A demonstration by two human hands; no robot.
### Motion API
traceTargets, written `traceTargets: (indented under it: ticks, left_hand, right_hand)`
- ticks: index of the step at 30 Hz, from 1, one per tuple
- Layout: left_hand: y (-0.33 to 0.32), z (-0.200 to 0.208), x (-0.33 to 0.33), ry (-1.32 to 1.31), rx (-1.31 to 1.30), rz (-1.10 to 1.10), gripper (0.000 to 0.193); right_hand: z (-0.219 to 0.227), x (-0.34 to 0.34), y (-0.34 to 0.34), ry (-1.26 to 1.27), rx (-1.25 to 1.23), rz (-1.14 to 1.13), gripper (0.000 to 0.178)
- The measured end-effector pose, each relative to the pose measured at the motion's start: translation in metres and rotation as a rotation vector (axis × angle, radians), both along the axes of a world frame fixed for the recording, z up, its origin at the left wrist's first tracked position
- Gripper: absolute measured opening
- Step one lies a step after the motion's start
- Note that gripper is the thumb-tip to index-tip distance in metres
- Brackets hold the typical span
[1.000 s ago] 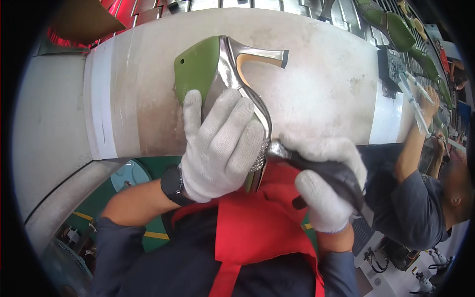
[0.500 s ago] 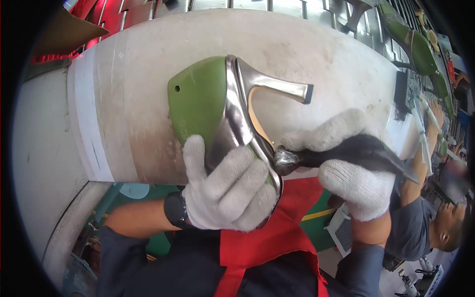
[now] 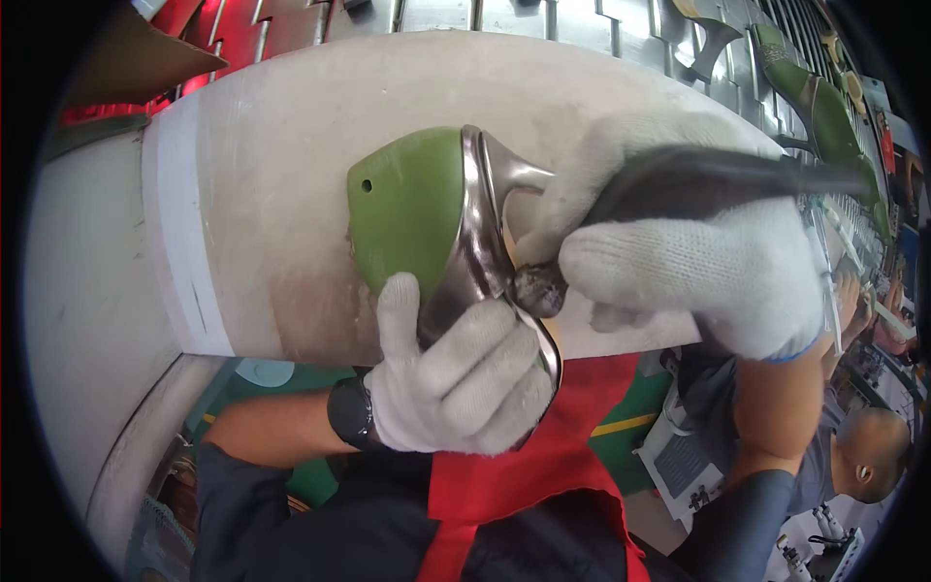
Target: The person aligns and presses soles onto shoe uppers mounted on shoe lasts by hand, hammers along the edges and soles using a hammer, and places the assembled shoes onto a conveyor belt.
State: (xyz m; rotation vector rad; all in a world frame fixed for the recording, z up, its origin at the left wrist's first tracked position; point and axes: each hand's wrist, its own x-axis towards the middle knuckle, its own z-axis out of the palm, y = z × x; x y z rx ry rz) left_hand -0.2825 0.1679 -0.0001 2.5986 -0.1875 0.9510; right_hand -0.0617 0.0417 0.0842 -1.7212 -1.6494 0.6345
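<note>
A high-heeled shoe in metallic bronze [image 3: 470, 257] lies on its side, fitted over a green shoe last [image 3: 407, 199] with a small hole in it. My left hand [image 3: 461, 388], in a white knit glove, is wrapped round the toe part and holds it near the bench's front edge. In my gloved right hand [image 3: 689, 276] is a dark hand tool [image 3: 693, 179] with a blunt, worn metal head; its exact kind is unclear. That head meets the shoe's edge just beyond my left fingers. The right hand covers the heel's tip.
The shoe rests on a pale, stained work surface [image 3: 291, 145]. Behind it runs a slatted metal conveyor [image 3: 446, 15]. More green lasts [image 3: 829, 112] stand at the far right, where a co-worker [image 3: 868, 456] sits. A brown cardboard flap [image 3: 136, 58] juts in at the far left.
My right hand and the tool have swung up and away from me, and the tool's head has shifted slightly left and up along the shoe's edge. The left hand keeps its grip.
</note>
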Motion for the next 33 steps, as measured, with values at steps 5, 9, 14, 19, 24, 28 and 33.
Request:
traceTargets:
  ticks: [5, 9, 14, 19, 24, 28, 33]
  left_hand:
    - [0.033, 0.017, -0.009, 0.237, -0.052, -0.192, 0.025]
    - [0.083, 0.044, 0.026, 0.463, -0.172, -0.227, 0.124]
    - [0.092, 0.034, 0.039, 0.468, -0.178, -0.263, 0.150]
    - [0.090, 0.030, 0.037, 0.466, -0.201, -0.272, 0.149]
    - [0.091, 0.031, 0.038, 0.456, -0.173, -0.299, 0.143]
    - [0.092, 0.035, 0.042, 0.452, -0.141, -0.274, 0.135]
    - [0.077, 0.043, 0.041, 0.399, 0.053, -0.303, 0.121]
  right_hand:
    - [0.013, -0.055, -0.011, 0.810, 0.009, -0.860, 0.031]
    - [0.015, -0.053, -0.035, 0.599, 0.398, -1.044, 0.050]
    - [0.006, -0.050, -0.008, 0.293, 0.139, -0.977, 0.042]
    - [0.004, -0.072, 0.024, 0.941, 0.142, -1.271, 0.043]
    - [-0.010, -0.048, 0.018, 0.682, 0.224, -0.915, 0.038]
    - [0.016, -0.021, 0.035, 0.845, -0.034, -0.815, 0.039]
    - [-0.012, -0.069, -0.006, 0.894, 0.249, -1.026, 0.035]
